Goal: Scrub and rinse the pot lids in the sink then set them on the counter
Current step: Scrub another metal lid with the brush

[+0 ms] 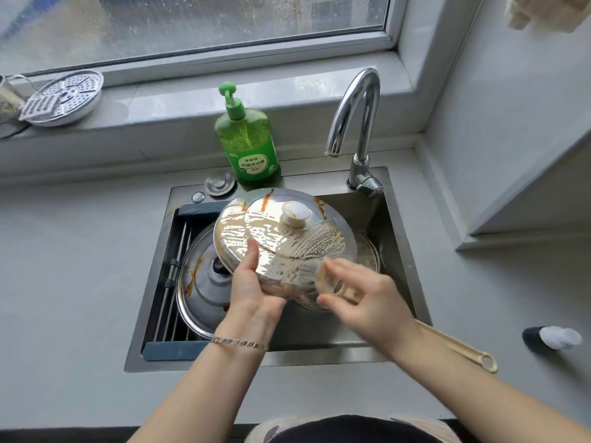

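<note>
A soapy steel pot lid [287,238] with a pale knob and orange sauce streaks is held tilted over the sink [395,225]. My left hand [252,289] grips its near left rim, thumb on top. My right hand [367,298] is motion-blurred at the lid's near right edge, its fingers pinching a pale scrubbing pad [329,282] against the surface. A second stained lid [198,289] with a dark knob lies in the sink's left half. The edge of another lid [367,254] shows beneath the held one on the right.
A green dish-soap pump bottle [249,145] and the chrome faucet [358,116] stand behind the sink. A rod drain rack [174,282] spans the sink's left side. A brass-coloured handle [463,350] lies across the near right rim. A small black-and-white object [550,338] rests on the right counter.
</note>
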Demonstrator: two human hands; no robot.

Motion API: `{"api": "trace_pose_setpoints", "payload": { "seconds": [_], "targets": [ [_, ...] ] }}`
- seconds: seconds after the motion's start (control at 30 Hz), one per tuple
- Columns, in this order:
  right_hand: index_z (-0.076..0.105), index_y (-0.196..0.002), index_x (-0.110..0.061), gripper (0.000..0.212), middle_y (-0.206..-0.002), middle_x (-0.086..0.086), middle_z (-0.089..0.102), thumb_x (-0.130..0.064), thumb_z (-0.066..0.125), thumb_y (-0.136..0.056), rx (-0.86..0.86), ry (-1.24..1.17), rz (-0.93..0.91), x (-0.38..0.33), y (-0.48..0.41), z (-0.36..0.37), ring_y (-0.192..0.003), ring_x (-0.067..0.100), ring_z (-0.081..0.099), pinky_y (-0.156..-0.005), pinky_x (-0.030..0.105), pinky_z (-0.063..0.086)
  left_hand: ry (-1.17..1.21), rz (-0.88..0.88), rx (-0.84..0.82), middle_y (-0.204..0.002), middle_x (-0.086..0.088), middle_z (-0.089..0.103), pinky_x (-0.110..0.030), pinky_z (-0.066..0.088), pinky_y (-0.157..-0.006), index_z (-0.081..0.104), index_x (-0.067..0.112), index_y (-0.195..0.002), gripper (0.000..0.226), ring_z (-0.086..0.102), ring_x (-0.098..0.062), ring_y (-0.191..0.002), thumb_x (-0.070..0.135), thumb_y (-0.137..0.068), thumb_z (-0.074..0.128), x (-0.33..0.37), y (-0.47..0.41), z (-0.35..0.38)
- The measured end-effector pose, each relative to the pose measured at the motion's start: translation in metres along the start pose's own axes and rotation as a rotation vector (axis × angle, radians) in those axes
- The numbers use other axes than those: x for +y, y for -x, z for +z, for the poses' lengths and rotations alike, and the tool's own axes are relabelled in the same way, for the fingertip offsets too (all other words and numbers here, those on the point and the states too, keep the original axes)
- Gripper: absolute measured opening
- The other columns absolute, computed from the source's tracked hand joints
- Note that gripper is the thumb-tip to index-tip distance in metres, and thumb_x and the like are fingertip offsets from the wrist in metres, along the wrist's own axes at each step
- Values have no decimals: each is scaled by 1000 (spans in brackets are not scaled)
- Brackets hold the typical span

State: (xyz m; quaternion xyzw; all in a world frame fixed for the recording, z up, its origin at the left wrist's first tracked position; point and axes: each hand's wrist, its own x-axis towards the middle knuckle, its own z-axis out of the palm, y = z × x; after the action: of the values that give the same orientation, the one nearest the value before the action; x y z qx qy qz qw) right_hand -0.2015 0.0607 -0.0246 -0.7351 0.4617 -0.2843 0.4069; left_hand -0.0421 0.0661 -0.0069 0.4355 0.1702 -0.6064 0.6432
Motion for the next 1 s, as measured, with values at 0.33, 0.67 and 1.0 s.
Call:
{"api": "trace_pose_setpoints", "payload": {
  "seconds": [0.33, 0.67, 1.0],
  "targets": [
    [63, -120, -17, 49, -96, -13, 64, -16, 77, -73, 36, 1, 153, 16, -13, -20, -69, -5, 53, -69, 6, 41, -43, -21, -39, -111, -27, 61, -64, 36, -97, 56, 2, -103, 40, 54, -45, -109, 39, -87, 58, 5, 9, 0],
    [64, -118, -20, 43, -94, -2, 70, -22, 74, -76, 26, 87, 267, 16, -39, -43, -67, -2, 54, -69, 14, 40, -227, -68, -100, -98, -18, 71, -52, 47, -79, 66, 4, -98, 27, 63, -34, -97, 25, -86, 56, 0, 15, -14],
    [65, -117, -22, 44, -110, 5, 69, -24, 75, -75, 39, 96, 311, 15, -50, -46, -92, 8, 62, -83, 25, 44, -274, -83, -94, -92, -18, 72, -50, 48, -79, 67, 3, -95, 21, 64, -33, -95, 18, -88, 54, 2, 13, -18]
  ]
}}
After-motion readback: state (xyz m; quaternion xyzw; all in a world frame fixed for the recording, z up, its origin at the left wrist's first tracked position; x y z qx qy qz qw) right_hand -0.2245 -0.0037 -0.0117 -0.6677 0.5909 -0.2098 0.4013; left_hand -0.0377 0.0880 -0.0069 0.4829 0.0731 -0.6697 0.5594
